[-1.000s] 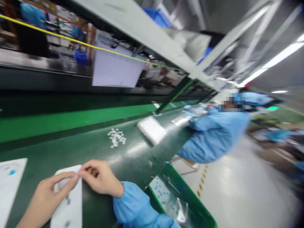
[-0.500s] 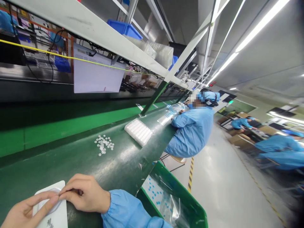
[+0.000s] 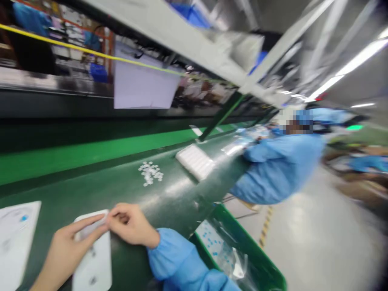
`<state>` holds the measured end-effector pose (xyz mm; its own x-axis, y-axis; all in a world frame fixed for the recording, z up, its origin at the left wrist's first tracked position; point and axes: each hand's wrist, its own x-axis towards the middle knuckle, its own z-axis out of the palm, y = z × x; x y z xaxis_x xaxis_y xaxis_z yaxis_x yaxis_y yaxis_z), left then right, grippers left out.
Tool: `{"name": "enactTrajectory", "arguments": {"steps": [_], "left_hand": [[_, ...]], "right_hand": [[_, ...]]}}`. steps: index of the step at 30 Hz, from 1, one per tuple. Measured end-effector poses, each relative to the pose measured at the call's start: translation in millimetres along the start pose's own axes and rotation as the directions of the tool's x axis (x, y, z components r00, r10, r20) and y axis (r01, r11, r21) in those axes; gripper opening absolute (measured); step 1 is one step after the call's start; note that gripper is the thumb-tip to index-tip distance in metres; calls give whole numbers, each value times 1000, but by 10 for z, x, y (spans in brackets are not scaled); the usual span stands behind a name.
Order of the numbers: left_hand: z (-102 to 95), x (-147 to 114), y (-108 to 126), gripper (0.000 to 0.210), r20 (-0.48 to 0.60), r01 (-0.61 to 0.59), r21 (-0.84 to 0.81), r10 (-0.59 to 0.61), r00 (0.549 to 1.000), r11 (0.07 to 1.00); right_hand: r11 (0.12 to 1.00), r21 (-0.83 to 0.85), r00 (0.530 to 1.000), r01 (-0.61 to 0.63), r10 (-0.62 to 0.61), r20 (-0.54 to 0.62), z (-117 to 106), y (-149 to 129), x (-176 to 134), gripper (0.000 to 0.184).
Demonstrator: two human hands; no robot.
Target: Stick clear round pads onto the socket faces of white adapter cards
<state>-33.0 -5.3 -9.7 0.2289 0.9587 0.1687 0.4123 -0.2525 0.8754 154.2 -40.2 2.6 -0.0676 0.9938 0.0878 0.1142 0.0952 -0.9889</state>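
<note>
A white rounded plate (image 3: 101, 258) with small dark marks lies on the green bench at lower left. My left hand (image 3: 68, 246) reaches over it, its thumb and forefinger closed to a pinch by the plate's upper right corner. Fingertip to fingertip with it, my right hand (image 3: 133, 224) is closed in a pinch as well. Whatever sits between the fingers is too small and blurred to make out. A pale shape shows on the plate under my left fingers. Farther left lies a white sheet-like panel (image 3: 18, 242) with a blue dot on it.
Small clear discs (image 3: 150, 173) are scattered on the green bench (image 3: 121, 186). Beyond them stands a white tray (image 3: 195, 161) with rows. A green bin (image 3: 273, 270) holding film with blue dots is at the bench's right edge. A co-worker in blue (image 3: 273, 169) sits farther along.
The view has swung left, so bench items appear farther right and the white panel with the blue dot has come into view. Both hands stay pinched together at the plate.
</note>
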Motion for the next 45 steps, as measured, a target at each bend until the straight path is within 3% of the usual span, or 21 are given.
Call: {"name": "enactTrajectory", "arguments": {"steps": [3,7,11,17,20,27,36,40,45], "left_hand": [[17,-56,226,22,72,24,-135,-14,997,991],[47,-88,221,13,99,37,-259,-12,995,965],[40,-142,223,11,155,38,-258,2,988,965],[31,-148,275,35,77,33,-189,-19,997,981],[25,-158,283,39,85,12,-180,4,996,984],[51,-170,267,27,75,-15,-204,31,997,979],[73,-169,251,28,62,-21,-207,35,997,978],[70,-176,235,16,118,-15,-227,42,992,974],[67,-182,220,18,147,8,-259,31,989,966]], "right_hand": [[993,93,997,-76,74,20,-10,-41,-46,37],[976,126,979,-180,164,123,-94,-38,-26,35],[959,123,952,-256,228,204,-155,-87,-41,35],[980,51,979,-192,188,73,-148,-73,-94,33],[983,28,982,-179,176,72,-122,-72,-114,36],[981,6,977,-195,194,84,-123,-97,-105,42],[980,-58,978,-188,193,77,-108,-128,-115,43],[981,-39,974,-190,193,118,-141,-164,-105,44],[972,-19,960,-232,232,157,-175,-186,-103,47]]}}
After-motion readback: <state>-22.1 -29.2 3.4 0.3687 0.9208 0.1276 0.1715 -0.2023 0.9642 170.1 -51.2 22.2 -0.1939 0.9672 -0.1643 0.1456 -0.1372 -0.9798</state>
